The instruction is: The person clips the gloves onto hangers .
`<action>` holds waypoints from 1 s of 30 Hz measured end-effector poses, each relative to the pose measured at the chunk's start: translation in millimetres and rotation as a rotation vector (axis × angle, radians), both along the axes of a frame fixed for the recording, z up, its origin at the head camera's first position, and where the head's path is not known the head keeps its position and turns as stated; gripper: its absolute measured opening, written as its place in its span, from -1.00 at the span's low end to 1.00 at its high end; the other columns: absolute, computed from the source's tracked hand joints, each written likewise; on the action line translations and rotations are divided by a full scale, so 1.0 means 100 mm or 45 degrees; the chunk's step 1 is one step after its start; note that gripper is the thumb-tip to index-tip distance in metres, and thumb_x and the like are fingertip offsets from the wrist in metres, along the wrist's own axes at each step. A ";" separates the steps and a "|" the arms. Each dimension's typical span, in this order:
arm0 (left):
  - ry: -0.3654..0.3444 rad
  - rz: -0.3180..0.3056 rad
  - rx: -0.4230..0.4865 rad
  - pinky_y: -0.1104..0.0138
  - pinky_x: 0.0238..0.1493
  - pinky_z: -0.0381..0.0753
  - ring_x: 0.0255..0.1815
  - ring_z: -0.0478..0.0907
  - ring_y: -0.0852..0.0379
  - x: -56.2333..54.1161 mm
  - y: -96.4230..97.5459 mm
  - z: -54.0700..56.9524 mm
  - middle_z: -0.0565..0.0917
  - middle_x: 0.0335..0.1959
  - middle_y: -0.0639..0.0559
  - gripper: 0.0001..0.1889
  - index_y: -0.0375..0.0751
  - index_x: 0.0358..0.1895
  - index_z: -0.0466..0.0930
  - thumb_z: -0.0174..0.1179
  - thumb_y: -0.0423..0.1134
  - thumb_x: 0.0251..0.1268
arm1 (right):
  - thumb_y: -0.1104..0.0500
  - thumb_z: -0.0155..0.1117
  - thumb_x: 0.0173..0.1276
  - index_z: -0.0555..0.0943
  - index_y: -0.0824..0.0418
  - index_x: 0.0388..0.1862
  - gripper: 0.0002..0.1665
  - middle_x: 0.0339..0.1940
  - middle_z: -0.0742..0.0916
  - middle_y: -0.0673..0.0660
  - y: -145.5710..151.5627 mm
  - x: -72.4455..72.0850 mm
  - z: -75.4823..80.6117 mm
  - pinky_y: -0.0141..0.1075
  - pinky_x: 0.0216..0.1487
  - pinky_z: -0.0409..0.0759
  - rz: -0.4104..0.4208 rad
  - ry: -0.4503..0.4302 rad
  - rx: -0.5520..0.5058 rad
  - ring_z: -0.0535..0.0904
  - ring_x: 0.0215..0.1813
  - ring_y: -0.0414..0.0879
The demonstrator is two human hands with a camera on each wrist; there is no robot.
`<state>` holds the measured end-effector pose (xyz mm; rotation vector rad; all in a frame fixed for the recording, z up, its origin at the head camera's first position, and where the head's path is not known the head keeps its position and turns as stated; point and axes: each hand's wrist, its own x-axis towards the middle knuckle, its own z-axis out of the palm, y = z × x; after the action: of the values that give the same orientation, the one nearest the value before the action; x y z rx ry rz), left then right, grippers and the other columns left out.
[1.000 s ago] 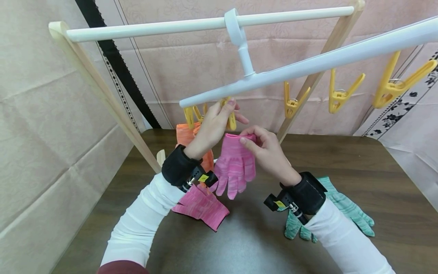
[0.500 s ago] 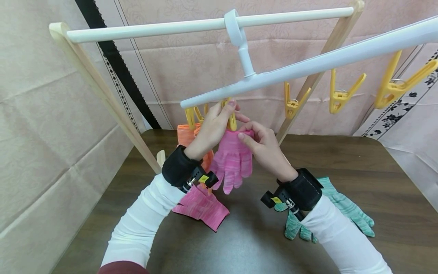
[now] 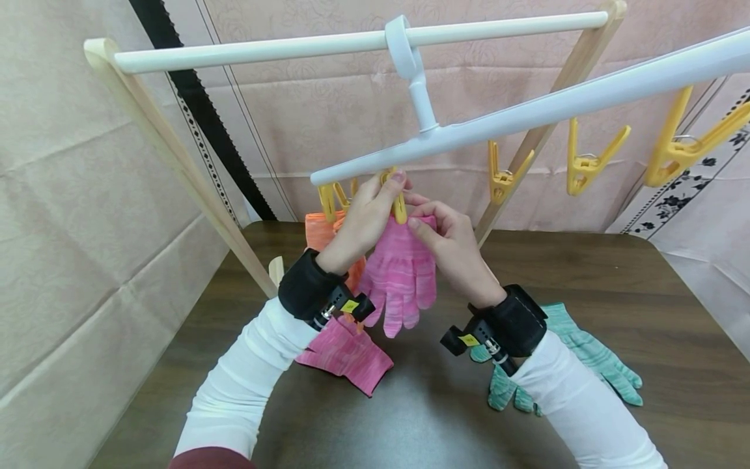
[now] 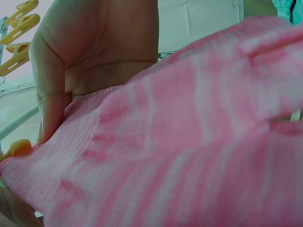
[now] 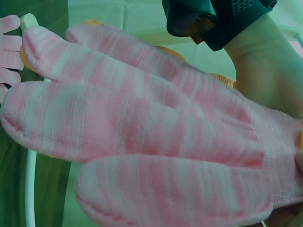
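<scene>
A pink striped knit glove [image 3: 404,273] hangs fingers down, its cuff at the jaws of a yellow clothespin [image 3: 400,210] under the hanger's left part. My left hand [image 3: 364,218] pinches the clothespin's upper end. My right hand [image 3: 452,244] pinches the cuff's right corner between thumb and fingers. In the left wrist view, the yellow clothespin tip [image 4: 20,148] overlaps the cuff beside the right thumb [image 4: 49,113]. The right wrist view shows the pink glove's fingers [image 5: 128,123] spread large across it. Behind my left hand, an orange glove [image 3: 318,231] hangs from other yellow clothespins [image 3: 327,202], partly hidden.
The pale blue hanger [image 3: 498,124] hooks over a white rod [image 3: 263,49] on a wooden frame. Several free yellow clothespins [image 3: 583,172] hang to the right. A second pink glove [image 3: 357,361] and green gloves [image 3: 603,358] lie on the brown table [image 3: 445,417].
My right hand has raised the pink glove, bringing its cuff from below the clothespin up to its jaws. My left hand has stayed nearly still on the clothespin.
</scene>
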<state>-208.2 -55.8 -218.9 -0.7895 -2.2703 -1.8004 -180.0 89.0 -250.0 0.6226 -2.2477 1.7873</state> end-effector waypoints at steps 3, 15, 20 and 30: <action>-0.002 0.009 -0.005 0.41 -0.24 0.27 -0.30 0.36 0.09 0.00 0.00 0.00 0.45 -0.22 -0.15 -0.68 -0.34 -0.10 0.35 -0.27 -0.15 0.41 | 0.20 0.04 0.31 0.48 0.33 -0.20 -0.79 -0.49 0.53 0.12 -0.02 0.00 0.02 -0.43 -0.54 0.40 0.000 -0.013 -0.037 0.41 -0.52 -0.21; -0.080 -0.047 0.101 0.45 -0.53 0.24 -0.60 0.28 0.18 -0.02 -0.04 -0.03 0.33 -0.58 0.04 -0.72 -0.34 -0.25 0.34 -0.20 -0.14 0.38 | 0.23 0.05 0.30 0.46 0.35 -0.15 -0.78 -0.43 0.58 0.03 -0.07 -0.01 0.04 -0.44 -0.53 0.38 0.011 0.002 -0.136 0.40 -0.50 -0.24; -0.089 -0.049 0.149 0.43 -0.64 0.18 -0.73 0.20 0.22 -0.03 -0.06 -0.05 0.26 -0.70 0.09 -0.75 -0.31 -0.36 0.31 -0.16 -0.17 0.36 | 0.26 0.03 0.30 0.39 0.31 -0.03 -0.72 -0.32 0.61 0.07 -0.07 0.00 0.03 -0.43 -0.42 0.48 0.042 -0.022 -0.169 0.49 -0.38 -0.23; -0.037 -0.026 0.196 0.43 -0.42 0.21 -0.52 0.23 0.19 -0.04 -0.10 -0.10 0.28 -0.55 0.04 -0.88 -0.20 -0.35 0.25 -0.08 -0.25 0.31 | 0.22 0.04 0.30 0.42 0.36 -0.07 -0.72 -0.39 0.58 0.08 -0.03 -0.01 -0.08 -0.45 -0.41 0.49 0.039 -0.049 -0.133 0.49 -0.41 -0.24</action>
<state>-211.8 -66.1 -228.5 -0.7660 -2.1166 -1.9794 -180.7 85.8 -258.0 0.6103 -2.1636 1.9323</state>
